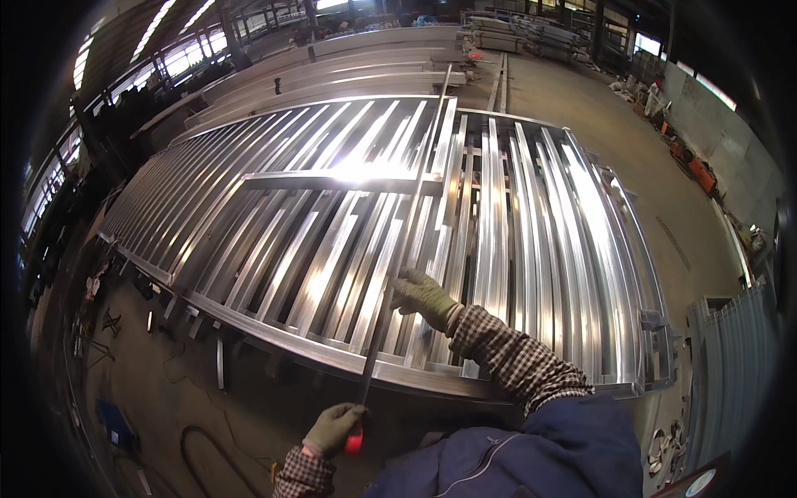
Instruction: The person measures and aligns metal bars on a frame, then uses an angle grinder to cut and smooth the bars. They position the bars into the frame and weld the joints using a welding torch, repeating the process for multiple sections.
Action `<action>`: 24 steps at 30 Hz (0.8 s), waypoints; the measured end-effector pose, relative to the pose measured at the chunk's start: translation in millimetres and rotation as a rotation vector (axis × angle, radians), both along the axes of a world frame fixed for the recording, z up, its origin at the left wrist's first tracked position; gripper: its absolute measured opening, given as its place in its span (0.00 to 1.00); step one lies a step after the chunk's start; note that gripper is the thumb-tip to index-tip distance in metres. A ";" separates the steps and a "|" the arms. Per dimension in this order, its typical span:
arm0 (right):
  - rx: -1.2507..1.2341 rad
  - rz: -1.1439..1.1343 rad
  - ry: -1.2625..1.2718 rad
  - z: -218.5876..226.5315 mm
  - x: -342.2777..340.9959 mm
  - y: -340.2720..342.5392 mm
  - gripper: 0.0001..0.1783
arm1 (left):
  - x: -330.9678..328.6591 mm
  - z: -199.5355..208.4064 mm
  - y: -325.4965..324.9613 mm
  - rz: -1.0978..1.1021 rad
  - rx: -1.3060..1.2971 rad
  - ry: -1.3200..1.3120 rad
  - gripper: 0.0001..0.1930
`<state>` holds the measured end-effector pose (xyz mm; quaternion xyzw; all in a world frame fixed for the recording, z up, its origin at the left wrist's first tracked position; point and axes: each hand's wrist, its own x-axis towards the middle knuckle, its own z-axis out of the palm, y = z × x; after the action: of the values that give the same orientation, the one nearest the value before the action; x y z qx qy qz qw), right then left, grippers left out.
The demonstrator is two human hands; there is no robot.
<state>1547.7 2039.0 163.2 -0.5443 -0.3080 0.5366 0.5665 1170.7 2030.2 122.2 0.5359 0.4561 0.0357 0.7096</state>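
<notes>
In my gloved left hand (334, 429) at the lower edge is a red tape measure (354, 441), held just in front of the metal frame. Its long thin blade (375, 344) runs away from me over the frame to the far side. My gloved right hand (423, 297), reaching over the near half, has its fingers curled at the blade's right edge and seems to pinch it. Beneath lies a large welded metal frame (432, 383) with many shiny parallel bars (544, 249). A crosspiece (324, 178) spans part of its left half.
Long pale beams (332, 73) lie beyond the frame, and stacked metal stock (515, 37) stands farther back. At right are grey-blue corrugated panels (735, 357) and an orange object (701, 176) by the wall. On the floor at lower left sit a blue box (114, 425) and a dark hose (207, 440).
</notes>
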 end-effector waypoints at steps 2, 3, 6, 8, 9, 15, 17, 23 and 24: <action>-0.046 0.017 -0.054 -1.9 -7.0 3.5 0.37 | 45.9 8.1 37.5 -0.014 0.007 -0.057 0.16; -0.063 0.030 -0.067 -2.6 -7.2 4.2 0.36 | 66.1 12.6 50.7 -0.016 0.007 -0.092 0.16; -0.058 0.066 -0.083 -4.9 -1.1 1.7 0.36 | 100.4 27.7 69.6 0.013 -0.144 -0.177 0.16; -0.085 0.085 -0.113 -5.9 10.1 0.9 0.34 | 108.7 34.8 69.5 0.013 -0.224 -0.193 0.16; -0.093 0.080 -0.098 -6.6 14.1 0.0 0.33 | 111.6 37.3 68.3 0.000 -0.229 -0.182 0.16; -0.154 0.219 -0.069 -6.8 31.3 3.3 0.35 | 119.2 46.1 70.7 0.012 -0.211 -0.093 0.17; -0.149 0.257 -0.084 -7.3 34.9 3.4 0.36 | 117.3 48.1 70.4 0.022 -0.199 -0.039 0.17; -0.113 0.324 -0.018 -15.9 44.2 -2.6 0.37 | 96.8 54.9 50.9 -0.054 -0.214 0.028 0.19; -0.118 0.329 -0.005 -17.0 45.6 -3.5 0.37 | 94.9 56.6 45.7 -0.051 -0.209 0.074 0.19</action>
<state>1593.3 2035.4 146.2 -0.5203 -0.3625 0.6377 0.4374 1265.6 2075.9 178.8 0.4712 0.4694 -0.0501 0.7450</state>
